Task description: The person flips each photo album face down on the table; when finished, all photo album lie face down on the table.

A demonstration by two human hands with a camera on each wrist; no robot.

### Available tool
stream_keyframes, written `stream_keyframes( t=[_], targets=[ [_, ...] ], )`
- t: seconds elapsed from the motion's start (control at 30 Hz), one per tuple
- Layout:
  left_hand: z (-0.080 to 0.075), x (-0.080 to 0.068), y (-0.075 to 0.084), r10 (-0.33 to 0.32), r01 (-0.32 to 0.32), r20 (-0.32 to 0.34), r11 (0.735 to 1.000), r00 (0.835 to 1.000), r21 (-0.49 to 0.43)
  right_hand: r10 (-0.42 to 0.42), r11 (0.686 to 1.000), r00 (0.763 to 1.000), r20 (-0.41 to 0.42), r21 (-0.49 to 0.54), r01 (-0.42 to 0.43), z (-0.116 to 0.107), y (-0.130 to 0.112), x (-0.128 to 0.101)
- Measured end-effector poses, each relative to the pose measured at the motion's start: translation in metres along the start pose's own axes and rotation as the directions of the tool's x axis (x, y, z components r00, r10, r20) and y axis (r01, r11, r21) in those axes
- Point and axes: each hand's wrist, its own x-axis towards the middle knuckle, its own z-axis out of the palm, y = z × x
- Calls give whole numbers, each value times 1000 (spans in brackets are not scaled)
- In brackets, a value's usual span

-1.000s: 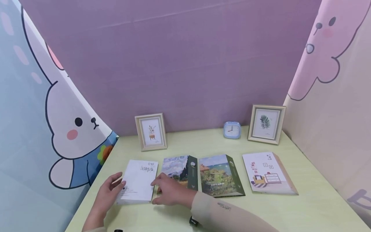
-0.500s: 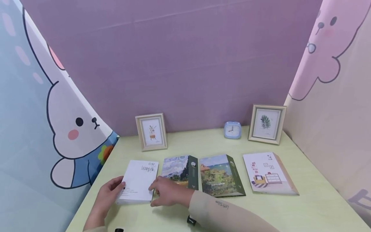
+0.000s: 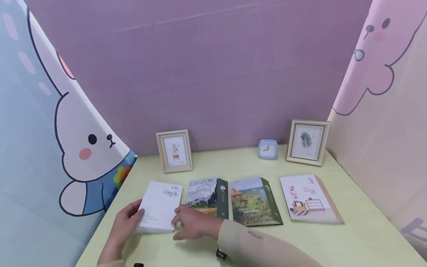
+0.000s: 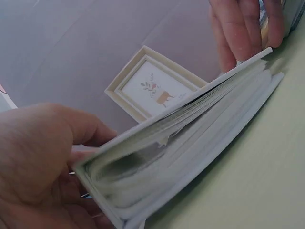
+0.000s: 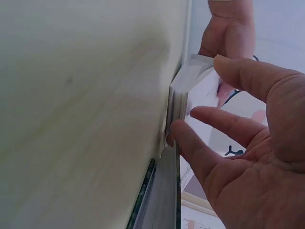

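A white photo album (image 3: 159,207) with dark lettering lies at the front left of the table. My left hand (image 3: 125,224) grips it by the left edge. In the left wrist view, the thumb lies on the cover edge and the other fingers are at the spine; loose pages (image 4: 190,138) show between the covers. At the opposite edge is my right hand (image 3: 195,223), its fingertips against the album's side, spread and not wrapped round it. Close behind that hand lies a landscape-covered album (image 3: 203,196), partly covered by it.
A green-spined photo album (image 3: 250,202) and an album with furniture drawings (image 3: 308,202) lie to the right. Along the back stand a plant picture frame (image 3: 174,151), a blue alarm clock (image 3: 268,149) and a leaf picture frame (image 3: 308,142).
The white album has risen slightly at its left side, and my left thumb now covers a dark dot on its cover. My right hand has barely moved.
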Motion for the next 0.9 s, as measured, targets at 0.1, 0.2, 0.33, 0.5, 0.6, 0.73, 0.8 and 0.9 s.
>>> stream_keyframes(
  t=[0.1,0.2,0.33,0.5,0.6,0.73,0.8,0.9],
  targets=[
    [-3,-3,2,26,-26,-21,1000,999,-14,-1,1000,1000,-1,9,1,0,1,1],
    [-5,-7,5,35,-36,-30,999,999,-32,-11,1000,1000,-4,16,11,-1,2,2],
    [-6,-9,7,54,-57,-46,996,997,-71,-42,998,999,-18,52,43,-3,3,3],
    [-2,-9,8,125,-129,-43,985,991,-116,-75,976,997,-32,201,80,-12,5,4],
    [1,-9,9,160,-163,-36,977,987,-136,-57,962,998,-23,264,61,-18,5,5],
    [3,-9,12,168,-172,-41,972,985,-157,-44,958,999,-14,283,46,-21,5,6],
    [4,-9,12,165,-171,-49,969,985,-178,-52,954,999,-8,295,53,-20,6,6],
    [3,-9,12,163,-173,-63,960,985,-222,-64,941,998,1,332,60,-20,7,6]
  ],
)
